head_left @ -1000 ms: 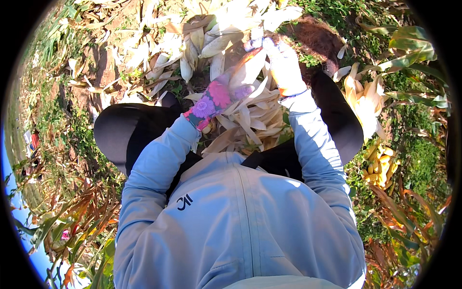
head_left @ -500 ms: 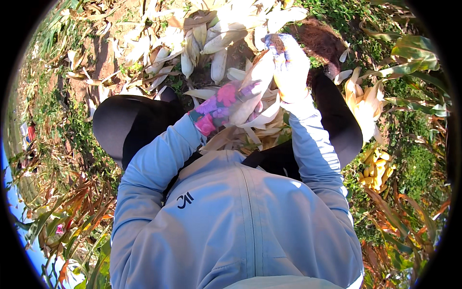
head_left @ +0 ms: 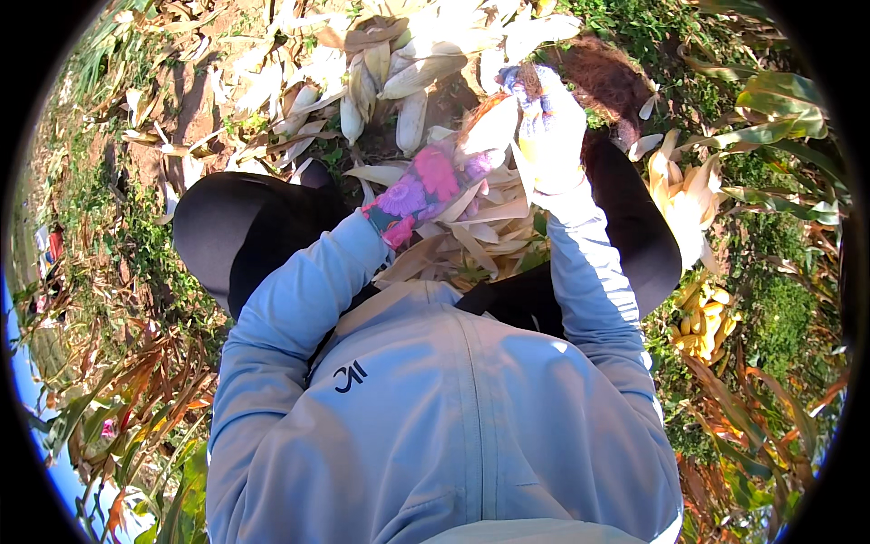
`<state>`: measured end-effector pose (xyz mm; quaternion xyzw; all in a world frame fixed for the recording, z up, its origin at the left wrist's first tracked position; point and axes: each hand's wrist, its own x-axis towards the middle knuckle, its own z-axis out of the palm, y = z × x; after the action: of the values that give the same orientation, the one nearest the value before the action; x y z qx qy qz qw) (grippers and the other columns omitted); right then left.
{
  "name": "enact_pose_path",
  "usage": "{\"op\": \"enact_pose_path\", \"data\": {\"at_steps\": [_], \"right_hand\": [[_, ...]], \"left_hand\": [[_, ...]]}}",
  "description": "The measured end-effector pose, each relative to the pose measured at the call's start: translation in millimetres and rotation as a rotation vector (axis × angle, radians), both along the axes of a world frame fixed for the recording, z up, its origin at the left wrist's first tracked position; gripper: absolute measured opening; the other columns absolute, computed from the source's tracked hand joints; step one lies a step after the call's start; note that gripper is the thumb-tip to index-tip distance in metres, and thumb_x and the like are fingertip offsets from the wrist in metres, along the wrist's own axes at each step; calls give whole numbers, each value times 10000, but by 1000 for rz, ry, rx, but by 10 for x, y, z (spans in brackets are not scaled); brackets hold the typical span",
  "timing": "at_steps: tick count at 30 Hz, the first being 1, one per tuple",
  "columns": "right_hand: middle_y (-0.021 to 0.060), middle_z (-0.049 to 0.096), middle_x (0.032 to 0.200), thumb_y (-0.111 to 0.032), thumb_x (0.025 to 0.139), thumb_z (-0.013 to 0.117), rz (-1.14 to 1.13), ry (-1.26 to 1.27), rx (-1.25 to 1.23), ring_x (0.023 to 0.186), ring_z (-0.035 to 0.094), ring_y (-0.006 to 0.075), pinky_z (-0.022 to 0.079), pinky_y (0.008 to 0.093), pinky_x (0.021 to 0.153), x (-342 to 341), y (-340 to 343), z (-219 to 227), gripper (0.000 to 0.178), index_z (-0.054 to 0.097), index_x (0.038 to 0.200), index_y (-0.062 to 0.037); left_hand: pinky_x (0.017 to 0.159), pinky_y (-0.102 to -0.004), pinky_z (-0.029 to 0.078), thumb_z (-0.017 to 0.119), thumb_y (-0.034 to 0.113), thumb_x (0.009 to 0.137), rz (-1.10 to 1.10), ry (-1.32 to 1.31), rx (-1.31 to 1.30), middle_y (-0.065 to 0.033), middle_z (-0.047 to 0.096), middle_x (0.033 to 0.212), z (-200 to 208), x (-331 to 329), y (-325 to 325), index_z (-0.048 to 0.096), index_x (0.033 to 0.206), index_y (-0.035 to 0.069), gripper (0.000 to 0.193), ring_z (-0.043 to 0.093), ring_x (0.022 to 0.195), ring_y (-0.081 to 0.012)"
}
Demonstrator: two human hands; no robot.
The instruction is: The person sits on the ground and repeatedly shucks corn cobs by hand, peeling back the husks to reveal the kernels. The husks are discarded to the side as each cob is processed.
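Between my hands is an ear of corn (head_left: 490,128) in pale, dry husk, with a reddish-brown patch near its far end. My left hand (head_left: 426,189), in a pink and purple floral glove, is closed round its lower part. My right hand (head_left: 549,116), gloved too and bright with sun, is closed at the upper end, against the husk. A small brown bit shows at its fingertips, too small to name. Loose strips of husk (head_left: 480,231) hang and lie below the ear, between my legs.
A pile of husked-over corn ears (head_left: 412,77) lies ahead of me. To its right sits a heap of brown corn silk (head_left: 605,77). Beyond my right knee are pale husks (head_left: 686,195) and a pile of bare yellow ears (head_left: 705,322). Dry stalks (head_left: 770,435) edge the ground.
My left hand has shifted slightly up and right along the ear. The husk between my hands has turned, baring more of the reddish-brown patch. My right hand has moved only a little.
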<state>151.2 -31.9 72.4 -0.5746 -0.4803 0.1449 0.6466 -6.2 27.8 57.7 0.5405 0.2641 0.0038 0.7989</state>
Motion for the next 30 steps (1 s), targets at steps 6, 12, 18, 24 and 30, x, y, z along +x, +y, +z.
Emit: {"op": "enact_pose_path", "data": {"at_steps": [6,12,18,24,30], "right_hand": [[106,611,846,-32,805,510,-227,-583,-18,764,599,223,465,279,706,27,69,51,168,580,956,-16],[88,599,873,-37,780,553,-155,-381,-28,760,584,162,462,261,696,107,28,57,181,580,956,-8],[83,601,882,-48,782,555,-160,-617,45,778,585,165,463,258,709,58,22,175,196,582,972,-8],[109,592,977,-17,813,475,-57,-239,92,858,583,174,464,266,746,-39,65,98,260,547,1061,15],[115,600,990,3,821,420,-76,-305,33,896,581,172,458,263,788,-150,45,198,301,533,1098,30]], "left_hand": [[477,-232,450,539,352,849,-125,-170,-339,-64,589,836,-492,4,-9,506,1092,64,378,554,603,-113],[745,-299,486,501,362,869,12,-468,-911,-108,499,1155,-39,100,-175,371,1260,29,529,537,942,-173],[593,-268,425,544,393,841,243,-462,-978,-80,528,861,123,142,-347,384,1231,64,534,495,694,-165],[400,-232,422,596,283,823,230,-146,-111,-41,542,659,-54,160,-26,364,1248,59,534,499,461,-111],[414,-248,434,596,235,823,266,-114,-20,-36,537,642,-9,167,-12,413,1203,44,463,512,468,-116]]}}
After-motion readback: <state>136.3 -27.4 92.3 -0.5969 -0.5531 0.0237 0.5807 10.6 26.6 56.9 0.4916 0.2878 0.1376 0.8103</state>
